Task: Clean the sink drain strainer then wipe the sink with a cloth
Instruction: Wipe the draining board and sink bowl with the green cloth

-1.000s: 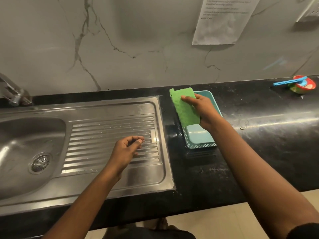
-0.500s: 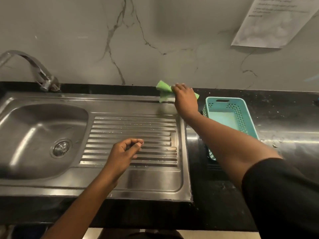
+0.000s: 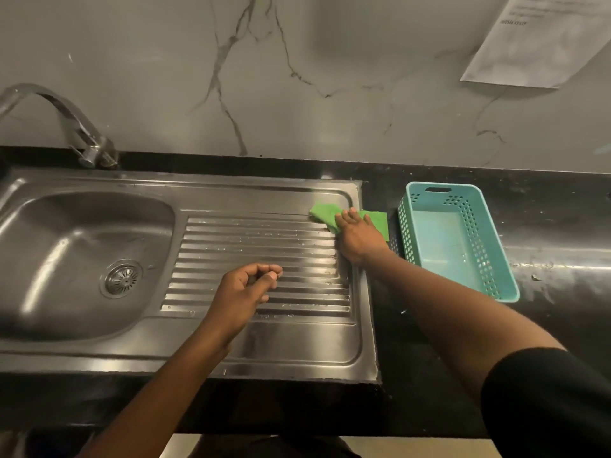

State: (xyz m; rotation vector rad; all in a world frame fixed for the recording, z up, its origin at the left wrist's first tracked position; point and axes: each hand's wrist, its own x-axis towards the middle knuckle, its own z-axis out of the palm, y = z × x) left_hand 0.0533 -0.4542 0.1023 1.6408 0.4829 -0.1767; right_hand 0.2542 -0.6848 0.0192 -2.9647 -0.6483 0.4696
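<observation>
Lying under the right hand [image 3: 358,238]: green cloth [image 3: 324,213].

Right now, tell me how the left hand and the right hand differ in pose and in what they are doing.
The right hand lies flat, palm down, pressing the green cloth onto the far right corner of the drainboard; the left hand holds nothing. The right hand's fingers are stretched out, while the left hand's are loosely curled, thumb near fingertips. The right hand is at the drainboard's far edge, beside the teal basket; the left hand is nearer the person, over the ridges. Both are bare.
</observation>
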